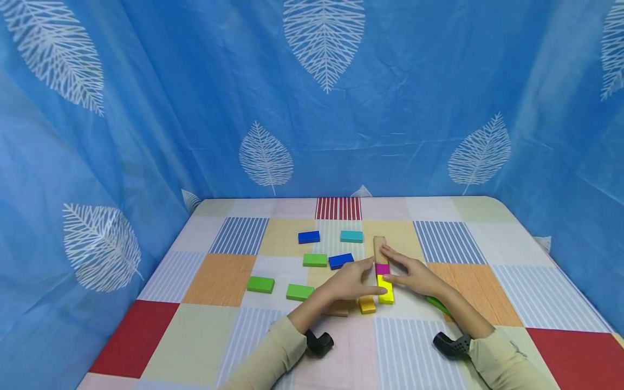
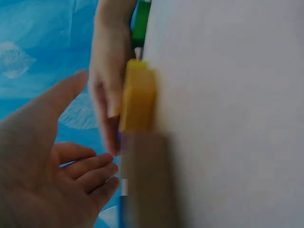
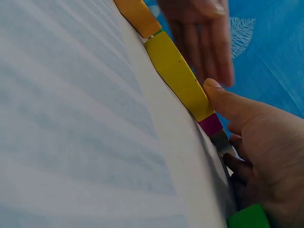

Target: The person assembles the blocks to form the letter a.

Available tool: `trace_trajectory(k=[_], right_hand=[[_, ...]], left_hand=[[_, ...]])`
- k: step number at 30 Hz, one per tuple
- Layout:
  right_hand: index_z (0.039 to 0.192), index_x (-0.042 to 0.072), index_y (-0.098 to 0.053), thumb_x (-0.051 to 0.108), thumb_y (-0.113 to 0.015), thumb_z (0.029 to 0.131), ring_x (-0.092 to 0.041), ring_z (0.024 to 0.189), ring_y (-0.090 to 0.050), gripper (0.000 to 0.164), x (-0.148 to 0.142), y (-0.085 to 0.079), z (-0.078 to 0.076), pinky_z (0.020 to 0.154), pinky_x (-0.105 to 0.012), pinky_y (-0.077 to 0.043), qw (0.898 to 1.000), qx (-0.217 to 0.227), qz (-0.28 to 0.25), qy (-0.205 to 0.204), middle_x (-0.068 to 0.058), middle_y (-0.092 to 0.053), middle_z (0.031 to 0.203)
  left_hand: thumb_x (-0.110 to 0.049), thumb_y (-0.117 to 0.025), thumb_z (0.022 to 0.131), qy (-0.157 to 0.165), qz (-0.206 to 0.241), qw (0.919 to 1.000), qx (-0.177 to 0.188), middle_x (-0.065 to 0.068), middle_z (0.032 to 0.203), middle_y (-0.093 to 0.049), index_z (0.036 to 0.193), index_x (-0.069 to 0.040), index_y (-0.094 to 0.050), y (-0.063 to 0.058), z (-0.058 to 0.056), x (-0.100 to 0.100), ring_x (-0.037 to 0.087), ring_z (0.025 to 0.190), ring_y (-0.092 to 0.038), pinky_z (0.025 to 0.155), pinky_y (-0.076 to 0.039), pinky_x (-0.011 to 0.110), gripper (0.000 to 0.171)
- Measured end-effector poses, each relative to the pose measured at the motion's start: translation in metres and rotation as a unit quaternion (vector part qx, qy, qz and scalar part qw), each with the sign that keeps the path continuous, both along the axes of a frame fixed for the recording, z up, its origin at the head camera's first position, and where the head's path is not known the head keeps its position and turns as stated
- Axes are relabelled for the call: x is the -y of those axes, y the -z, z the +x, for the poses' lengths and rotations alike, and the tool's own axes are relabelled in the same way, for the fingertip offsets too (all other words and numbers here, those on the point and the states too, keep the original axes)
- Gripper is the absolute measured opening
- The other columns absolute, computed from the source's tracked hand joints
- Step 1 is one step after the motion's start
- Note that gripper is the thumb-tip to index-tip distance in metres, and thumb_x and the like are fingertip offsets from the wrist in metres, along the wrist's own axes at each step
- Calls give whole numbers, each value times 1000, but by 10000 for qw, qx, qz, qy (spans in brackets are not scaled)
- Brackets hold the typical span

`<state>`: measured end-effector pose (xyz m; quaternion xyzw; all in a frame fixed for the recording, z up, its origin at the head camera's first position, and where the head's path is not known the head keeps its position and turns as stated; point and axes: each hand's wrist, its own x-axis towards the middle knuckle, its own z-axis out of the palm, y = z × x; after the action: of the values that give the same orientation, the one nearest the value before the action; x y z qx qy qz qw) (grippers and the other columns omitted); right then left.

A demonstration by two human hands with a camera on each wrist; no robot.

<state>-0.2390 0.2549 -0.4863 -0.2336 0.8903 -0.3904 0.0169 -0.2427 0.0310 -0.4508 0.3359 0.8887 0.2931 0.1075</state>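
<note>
A row of blocks runs away from me: a yellow block [image 1: 387, 299], a magenta block [image 1: 382, 269] and a plain wooden block [image 1: 379, 249] end to end. My right hand [image 1: 414, 275] lies along the row's right side with fingers extended; its thumb touches the yellow block's edge and a fingertip reaches the wooden one. On the other side my left hand [image 1: 348, 281] is spread, thumb apart from the fingers and nothing in its palm in the left wrist view. An orange block [image 1: 367, 306] lies just below that hand.
Green blocks [image 1: 260, 285] and blue blocks [image 1: 309, 237] lie to the left, with a turquoise block [image 1: 351, 236] farther back. Another green block [image 1: 439, 306] is partly under my right forearm, and a brown block [image 1: 339, 313] shows beside my left wrist. Blue curtains surround the patchwork-covered table [image 1: 487, 238].
</note>
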Motion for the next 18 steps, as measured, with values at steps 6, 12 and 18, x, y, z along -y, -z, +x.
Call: trace_trajectory(k=[6,12,18], right_hand=[[143,11,-35,42,-66,82,-34,135,-21,75,0,-1,0,104,-55,-23,9998,122,70,134,-10,-23,150],[143,14,-35,46,-65,82,-33,136,-20,75,1,-1,1,105,-54,-22,9992,261,144,256,-8,-23,150],[144,15,-35,47,-65,82,-32,136,-20,76,1,0,2,106,-52,-22,9992,288,119,234,-7,-22,150]], left_hand=[[-35,-63,87,-691,1085,9904,-509,6,132,-52,137,-8,-45,-23,-37,9,20,120,-49,97,-41,32,59],[-29,-64,88,-1064,1510,9810,-587,10,128,-55,134,-7,-49,-18,-84,20,22,118,-50,94,-44,35,54],[-27,-64,88,-762,1152,9900,-287,9,134,-49,136,-5,-46,4,-107,27,25,120,-48,96,-42,38,56]])
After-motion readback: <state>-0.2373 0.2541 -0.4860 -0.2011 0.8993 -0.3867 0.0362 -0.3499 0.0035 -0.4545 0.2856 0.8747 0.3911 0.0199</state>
